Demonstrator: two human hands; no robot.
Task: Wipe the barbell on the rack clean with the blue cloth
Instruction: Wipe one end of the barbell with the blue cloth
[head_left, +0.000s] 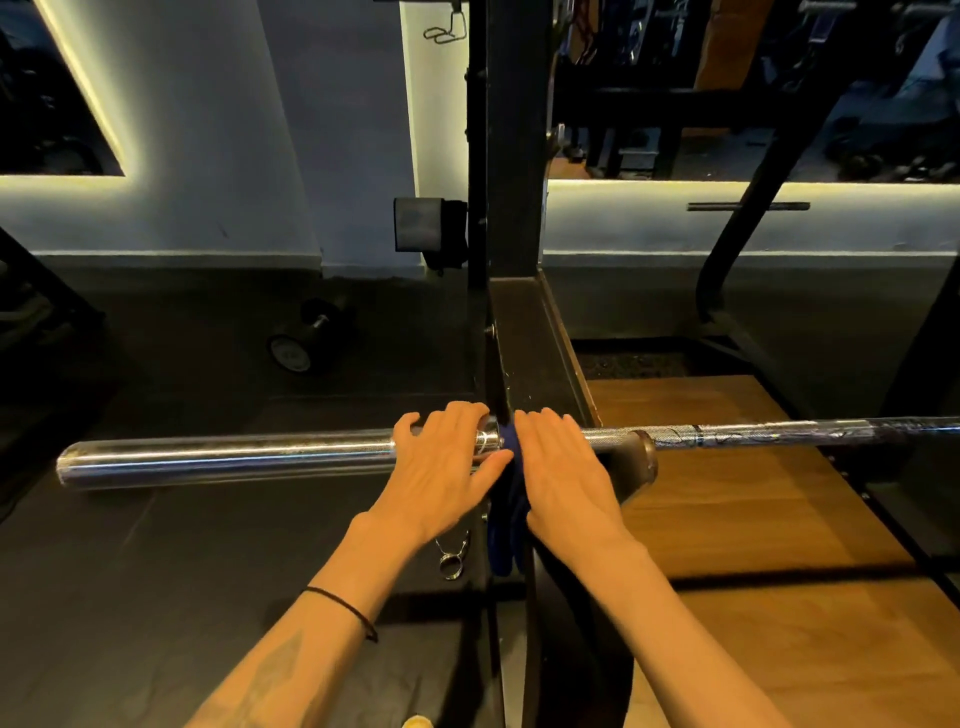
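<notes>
A chrome barbell (223, 460) lies level across the black rack (511, 208), its thick sleeve to the left and its thin knurled shaft (753, 434) running off to the right. My left hand (447, 467) lies over the inner end of the sleeve with its fingers curled over the top. My right hand (563, 467) covers the bar just right of the collar and presses the blue cloth (506, 525) against it. The cloth's loose end hangs down below the bar between my two hands.
A black dumbbell (304, 338) lies on the dark floor to the left. A spring collar clip (453, 558) lies on the floor below the bar. A wooden platform (769, 519) spreads to the right, with a slanted black frame (753, 218) behind it.
</notes>
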